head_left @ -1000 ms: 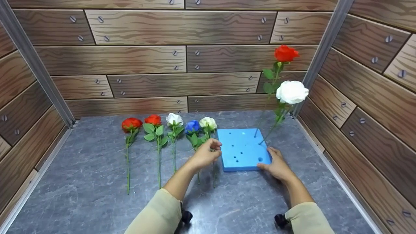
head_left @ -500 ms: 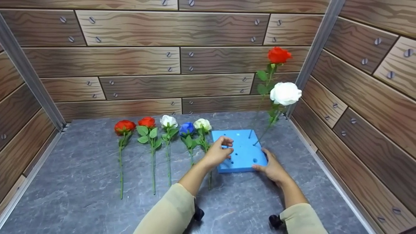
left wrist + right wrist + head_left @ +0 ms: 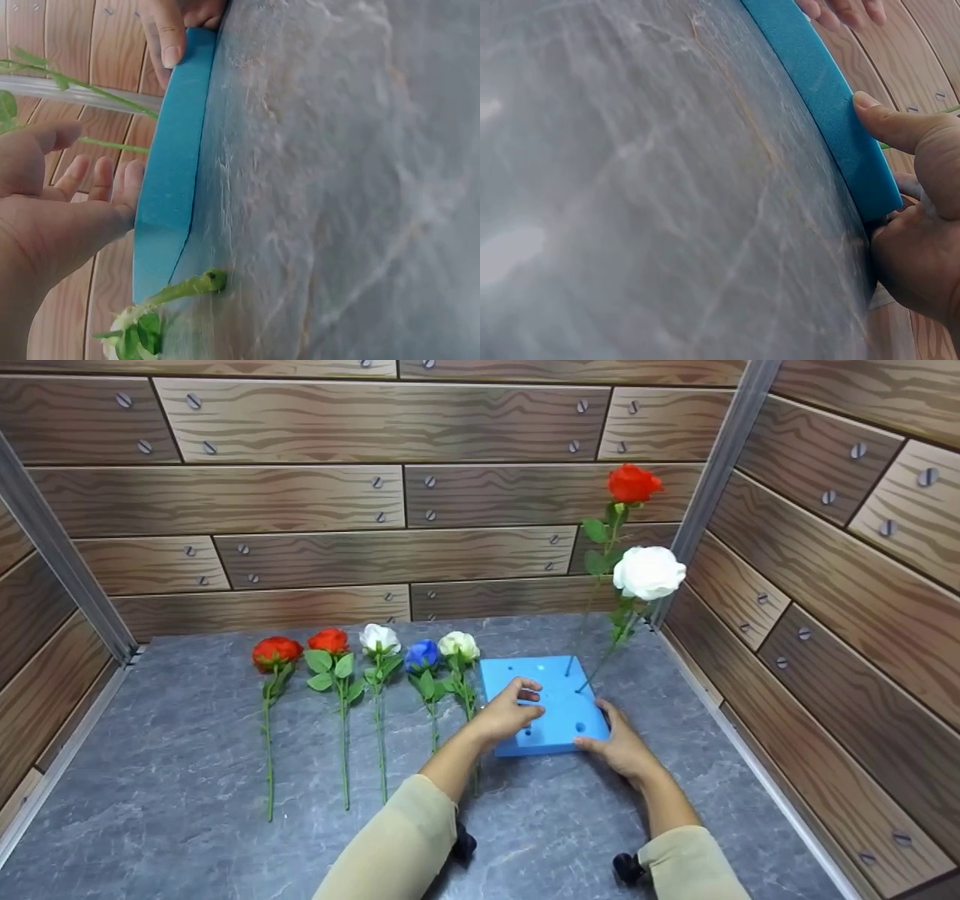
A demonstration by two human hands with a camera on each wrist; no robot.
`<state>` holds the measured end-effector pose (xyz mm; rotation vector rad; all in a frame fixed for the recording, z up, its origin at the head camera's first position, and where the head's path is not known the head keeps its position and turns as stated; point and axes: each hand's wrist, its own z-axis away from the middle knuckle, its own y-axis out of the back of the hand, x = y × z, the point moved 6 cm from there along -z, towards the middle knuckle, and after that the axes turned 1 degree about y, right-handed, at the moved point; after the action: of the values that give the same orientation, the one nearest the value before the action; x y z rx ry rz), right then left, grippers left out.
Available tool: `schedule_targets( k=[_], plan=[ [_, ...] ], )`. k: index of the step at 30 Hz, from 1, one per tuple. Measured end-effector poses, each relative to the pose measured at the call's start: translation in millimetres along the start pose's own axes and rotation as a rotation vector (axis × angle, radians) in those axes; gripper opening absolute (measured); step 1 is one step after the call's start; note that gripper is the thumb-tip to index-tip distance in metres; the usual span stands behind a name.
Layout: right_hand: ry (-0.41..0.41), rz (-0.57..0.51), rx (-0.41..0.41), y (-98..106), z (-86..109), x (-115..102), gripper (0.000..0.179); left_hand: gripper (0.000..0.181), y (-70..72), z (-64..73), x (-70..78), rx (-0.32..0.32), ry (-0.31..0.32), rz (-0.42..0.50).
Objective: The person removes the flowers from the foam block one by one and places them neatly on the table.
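Observation:
A flat blue foam block (image 3: 551, 735) with small holes lies on the table. Two artificial roses stand in its back right part, one red (image 3: 634, 482) and one white (image 3: 649, 573), the white leaning right. My right hand (image 3: 624, 744) grips the block's right front corner, thumb on the front edge and fingers along the side. Over the block's left part is my left hand (image 3: 511, 711), fingers loosely bent and nothing between them. In the left wrist view the left hand (image 3: 56, 202) has its little-finger side close to the block's top edge (image 3: 169, 180).
Left of the block lie two red roses (image 3: 276, 652) (image 3: 328, 641), a white rose (image 3: 379, 639), a blue rose (image 3: 421, 655) and a cream rose (image 3: 459, 646), stems toward me. My left forearm overlaps some stems. Wood-patterned walls (image 3: 285, 495) enclose the grey marbled table (image 3: 187, 780).
My left hand has moved right, from the block's left edge to above its left part. The right hand keeps its grip on the corner. The head view has shifted slightly.

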<state>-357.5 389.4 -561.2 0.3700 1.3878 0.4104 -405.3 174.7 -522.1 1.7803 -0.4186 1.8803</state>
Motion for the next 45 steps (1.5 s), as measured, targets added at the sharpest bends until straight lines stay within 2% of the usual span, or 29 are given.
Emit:
schedule_targets(
  k=[2, 9, 18, 31, 40, 45],
  plan=[
    [-0.002, 0.002, 0.006, 1.3, 1.6, 0.0, 0.105, 0.041, -3.3, -3.4, 0.8, -0.004, -0.003, -0.017],
    [-0.008, -0.002, 0.020, 2.0, 1.1, 2.8, 0.105, 0.040, -16.0, -14.3, 4.1, 0.040, -0.020, -0.089],
    [0.003, 0.011, 0.032, 1.9, -0.4, 2.8, 0.104, 0.041, -30.5, -29.7, 3.5, 0.058, -0.031, -0.044],
    [-0.002, 0.025, 0.019, 0.3, -0.9, 0.6, 0.105, 0.045, -39.7, -46.8, 5.7, 0.071, -0.038, -0.041],
    [0.001, 0.013, 0.024, -0.4, 0.5, 1.1, 0.103, 0.047, -43.5, -59.3, 3.6, 0.131, -0.062, -0.017],
    [0.007, 0.014, 0.027, 0.0, 0.0, -0.1, 0.102, 0.049, -45.7, -64.8, 4.0, 0.177, -0.096, -0.066]
  ],
)
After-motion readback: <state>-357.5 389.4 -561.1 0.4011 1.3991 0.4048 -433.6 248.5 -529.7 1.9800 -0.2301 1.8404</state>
